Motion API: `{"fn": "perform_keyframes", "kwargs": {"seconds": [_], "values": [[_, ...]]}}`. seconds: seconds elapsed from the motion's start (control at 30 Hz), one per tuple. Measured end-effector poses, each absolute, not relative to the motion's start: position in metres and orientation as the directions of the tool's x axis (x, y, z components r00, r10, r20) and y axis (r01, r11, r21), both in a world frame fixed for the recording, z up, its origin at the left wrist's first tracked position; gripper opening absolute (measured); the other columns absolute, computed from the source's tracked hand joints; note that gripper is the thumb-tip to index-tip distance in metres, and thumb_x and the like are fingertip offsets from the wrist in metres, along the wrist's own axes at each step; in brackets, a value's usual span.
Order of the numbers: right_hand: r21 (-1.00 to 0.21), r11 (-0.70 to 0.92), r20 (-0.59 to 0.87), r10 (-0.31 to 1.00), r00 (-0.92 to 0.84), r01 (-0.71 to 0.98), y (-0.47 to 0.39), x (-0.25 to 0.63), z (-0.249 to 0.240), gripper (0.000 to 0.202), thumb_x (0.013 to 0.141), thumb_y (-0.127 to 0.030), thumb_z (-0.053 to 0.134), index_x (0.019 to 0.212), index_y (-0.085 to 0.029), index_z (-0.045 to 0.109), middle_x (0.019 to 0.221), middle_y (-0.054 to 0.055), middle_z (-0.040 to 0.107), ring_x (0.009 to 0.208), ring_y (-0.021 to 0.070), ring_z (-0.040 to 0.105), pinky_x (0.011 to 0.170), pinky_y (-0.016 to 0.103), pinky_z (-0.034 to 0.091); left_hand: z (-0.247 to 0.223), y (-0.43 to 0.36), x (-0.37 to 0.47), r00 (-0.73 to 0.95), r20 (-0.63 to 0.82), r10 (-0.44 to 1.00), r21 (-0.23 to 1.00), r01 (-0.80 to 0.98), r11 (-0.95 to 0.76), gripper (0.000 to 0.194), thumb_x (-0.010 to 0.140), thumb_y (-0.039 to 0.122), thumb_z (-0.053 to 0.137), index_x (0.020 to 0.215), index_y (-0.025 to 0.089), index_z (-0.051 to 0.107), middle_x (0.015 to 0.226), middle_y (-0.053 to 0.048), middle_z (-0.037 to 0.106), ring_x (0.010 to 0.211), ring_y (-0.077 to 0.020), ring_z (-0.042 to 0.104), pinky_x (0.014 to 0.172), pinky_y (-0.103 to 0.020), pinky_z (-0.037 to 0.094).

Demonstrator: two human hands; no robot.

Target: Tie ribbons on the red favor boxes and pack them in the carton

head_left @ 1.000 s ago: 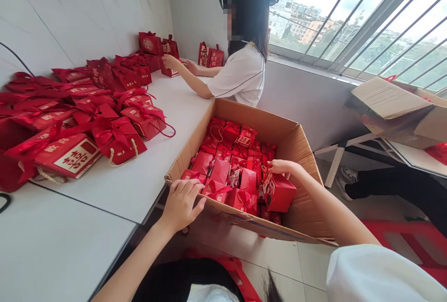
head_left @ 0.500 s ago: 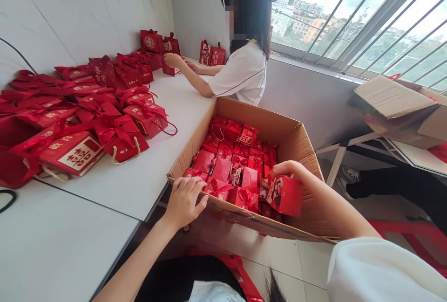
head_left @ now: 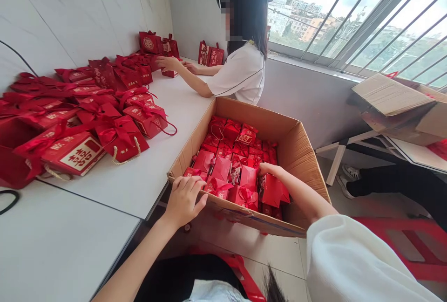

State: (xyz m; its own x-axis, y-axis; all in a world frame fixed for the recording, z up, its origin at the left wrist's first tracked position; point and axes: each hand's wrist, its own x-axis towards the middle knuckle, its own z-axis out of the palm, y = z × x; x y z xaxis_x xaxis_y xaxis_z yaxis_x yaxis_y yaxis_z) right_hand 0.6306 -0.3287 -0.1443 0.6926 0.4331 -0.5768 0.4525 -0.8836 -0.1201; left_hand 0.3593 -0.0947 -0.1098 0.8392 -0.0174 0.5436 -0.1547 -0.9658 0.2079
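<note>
My left hand (head_left: pixel 185 201) rests on the near left corner of an open cardboard carton (head_left: pixel 310 167), fingers bent over the rim and thumb outside. Inside the carton, my right hand (head_left: pixel 271 170) is closed at the far end of a red gift box (head_left: pixel 271 191). Its fingertips are partly hidden. That box lies tilted at the right end of the packed rows. Several other red gift boxes (head_left: pixel 220 169) fill the carton, some with ribbon bows uppermost, some with plain faces up.
A white table (head_left: pixel 115 199) on the left bears a heap of red gift boxes (head_left: pixel 80 153) with ribbons and rope handles. Across it, a co-worker (head_left: pixel 240 73) handles a small red box. Another carton (head_left: pixel 394 97) and a red stool (head_left: pixel 401 241) are at right.
My right hand has moved left and forward, lowering the red gift box among the others in the carton. My left hand stays on the rim. The co-worker's hand has shifted slightly left.
</note>
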Motion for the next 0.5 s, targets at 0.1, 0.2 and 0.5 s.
{"fn": "perform_keyframes", "kwargs": {"seconds": [0.1,0.2,0.5], "values": [[-0.048,-0.875,-0.581,0.416,0.699,0.481,-0.336,0.632,-0.132,0.025,0.091,-0.032,0.054,0.108,-0.015,0.06,0.111,0.007,0.061,0.097,0.0194,0.061,0.085,0.039,0.051,-0.11,-0.095,0.358,0.839,0.545,-0.015,0.216,-0.158,-0.963,0.023,0.087,0.028,0.042,0.094,0.017,0.061,0.095,-0.007,0.066,0.09,-0.0226,0.055,0.085,-0.036,0.032],[-0.026,-0.859,-0.536,0.444,0.719,0.511,-0.356,0.623,-0.113,0.032,0.093,-0.036,0.049,0.115,-0.015,0.057,0.117,0.01,0.061,0.106,0.0213,0.059,0.094,0.042,0.046,-0.111,-0.096,0.359,0.833,0.553,-0.005,0.227,-0.156,-0.961,0.024,0.087,0.028,0.042,0.094,0.017,0.062,0.095,-0.007,0.067,0.089,-0.0226,0.055,0.085,-0.036,0.032],[-0.061,-0.838,-0.561,0.479,0.676,0.543,-0.399,0.598,-0.125,0.056,0.078,-0.024,0.064,0.131,-0.014,0.049,0.122,0.013,0.061,0.109,0.0236,0.059,0.09,0.027,0.046,-0.113,-0.095,0.362,0.833,0.553,0.005,0.233,-0.149,-0.961,0.023,0.086,0.028,0.042,0.093,0.018,0.062,0.094,-0.007,0.067,0.087,-0.0223,0.054,0.084,-0.037,0.033]]}}
